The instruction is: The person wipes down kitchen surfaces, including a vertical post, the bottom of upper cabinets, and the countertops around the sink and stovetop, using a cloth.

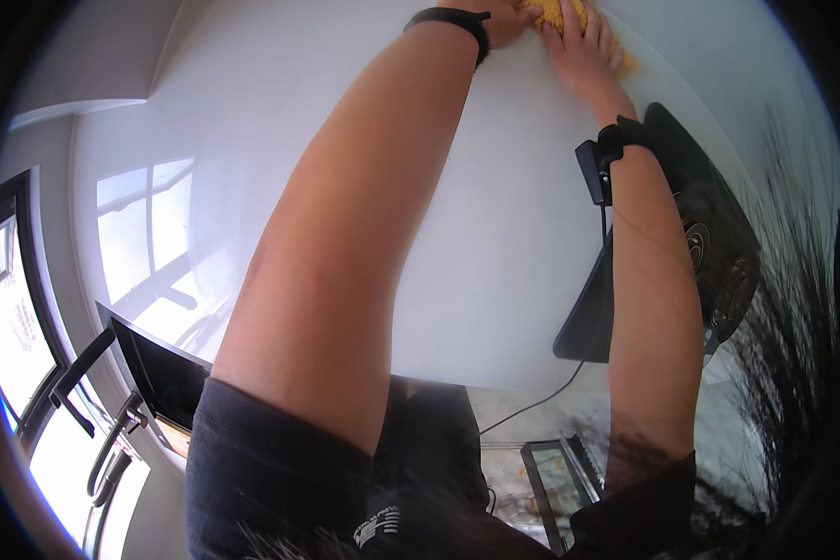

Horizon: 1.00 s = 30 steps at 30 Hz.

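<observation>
At the top edge of the head view lies a bumpy yellow cloth [556, 15], partly cut off by the frame, against a glossy white surface [504, 231]. My right hand [582, 52] presses on it with fingers spread over its texture. Beside it, to the left, my left hand [507, 22] reaches the cloth's near edge with its fingertips; the rest of that hand is partly out of frame, so its grip is unclear. Black bands circle both wrists, and a small black device [593, 171] with a cable hangs at the right one.
Under my right forearm is a black gas cooktop [714, 231] with round burners. At lower left are a black-edged sink [161, 371], a metal faucet [105, 455] and a bright window [17, 315]. A thin cable runs below the surface's near edge, above an open-looking framed glass panel [560, 483].
</observation>
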{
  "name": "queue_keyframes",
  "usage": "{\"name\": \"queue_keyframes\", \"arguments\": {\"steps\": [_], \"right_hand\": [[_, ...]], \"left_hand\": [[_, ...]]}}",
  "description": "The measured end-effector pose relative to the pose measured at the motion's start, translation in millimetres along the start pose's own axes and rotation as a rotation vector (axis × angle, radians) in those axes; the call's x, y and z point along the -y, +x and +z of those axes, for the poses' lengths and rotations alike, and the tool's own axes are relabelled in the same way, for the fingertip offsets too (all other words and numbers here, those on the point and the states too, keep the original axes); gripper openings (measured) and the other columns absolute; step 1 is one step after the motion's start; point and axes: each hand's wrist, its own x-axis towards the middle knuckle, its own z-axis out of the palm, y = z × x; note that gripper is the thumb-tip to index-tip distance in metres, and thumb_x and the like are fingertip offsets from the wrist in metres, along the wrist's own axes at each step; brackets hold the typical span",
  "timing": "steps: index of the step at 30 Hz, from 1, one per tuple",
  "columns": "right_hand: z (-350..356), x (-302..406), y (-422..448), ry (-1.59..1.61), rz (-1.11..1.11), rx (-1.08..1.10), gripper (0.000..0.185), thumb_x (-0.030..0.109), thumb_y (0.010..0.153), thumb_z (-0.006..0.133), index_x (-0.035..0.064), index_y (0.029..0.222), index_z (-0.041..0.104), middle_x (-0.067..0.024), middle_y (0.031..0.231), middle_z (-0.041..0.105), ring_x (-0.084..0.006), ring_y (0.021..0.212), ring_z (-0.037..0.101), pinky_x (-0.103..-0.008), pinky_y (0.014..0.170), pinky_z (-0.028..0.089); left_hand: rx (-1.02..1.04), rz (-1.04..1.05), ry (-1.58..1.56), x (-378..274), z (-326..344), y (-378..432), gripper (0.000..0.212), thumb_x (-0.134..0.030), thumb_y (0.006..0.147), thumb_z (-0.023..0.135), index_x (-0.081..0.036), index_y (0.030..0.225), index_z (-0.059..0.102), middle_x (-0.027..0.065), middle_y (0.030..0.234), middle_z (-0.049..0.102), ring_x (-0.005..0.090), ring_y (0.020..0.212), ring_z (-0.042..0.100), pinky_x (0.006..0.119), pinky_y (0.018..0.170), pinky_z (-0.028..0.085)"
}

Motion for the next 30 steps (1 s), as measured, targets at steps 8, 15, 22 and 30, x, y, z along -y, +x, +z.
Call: {"name": "queue_keyframes", "arguments": {"steps": [8, 15, 22, 30], "right_hand": [[-13.9, 3.9, -26.2, 0.075, 0.138, 0.148, 0.059, 0.052, 0.096, 0.032, 0.0346, 0.15, 0.018, -0.0067, 0.159, 0.008, -0.0332, 0.146, 0.001, -0.0579, 0.113, -0.002], [-39.8, 25.2, -87.9, 0.06, 0.107, 0.137, 0.058, 0.049, 0.096, 0.035, 0.0328, 0.149, 0.02, -0.0078, 0.158, 0.011, -0.0349, 0.145, 0.005, -0.06, 0.112, 0.002], [-65.3, 76.4, -198.7, 0.1, -0.113, 0.043, 0.058, 0.041, 0.094, 0.047, 0.0282, 0.147, 0.029, -0.0113, 0.154, 0.021, -0.0376, 0.143, 0.014, -0.0651, 0.11, 0.009], [-124.8, 114.6, -289.8, 0.25, -0.354, 0.198, 0.06, 0.033, 0.089, 0.058, 0.0255, 0.144, 0.036, -0.0121, 0.152, 0.024, -0.0371, 0.143, 0.012, -0.0637, 0.111, 0.009]], "left_hand": [[-0.135, -0.009, -0.009, -20.1, -6.1, -20.6, 0.053, -0.041, 0.092, 0.044, -0.01, 0.135, 0.048, 0.0112, 0.145, 0.038, 0.0324, 0.135, 0.029, 0.053, 0.109, 0.021], [0.099, -0.087, 0.182, -51.8, -39.2, -83.3, 0.06, -0.054, 0.098, 0.027, -0.021, 0.148, 0.032, 0.0073, 0.154, 0.025, 0.0306, 0.143, 0.017, 0.054, 0.114, 0.012], [0.085, 0.062, -0.001, -71.0, -101.7, -217.9, 0.059, -0.047, 0.097, 0.04, -0.011, 0.143, 0.037, 0.014, 0.152, 0.028, 0.035, 0.141, 0.023, 0.057, 0.112, 0.018], [0.259, 0.082, -0.066, -96.0, -170.4, -343.8, 0.059, -0.045, 0.096, 0.043, -0.004, 0.138, 0.041, 0.0135, 0.154, 0.024, 0.0329, 0.144, 0.017, 0.054, 0.115, 0.014]]}}
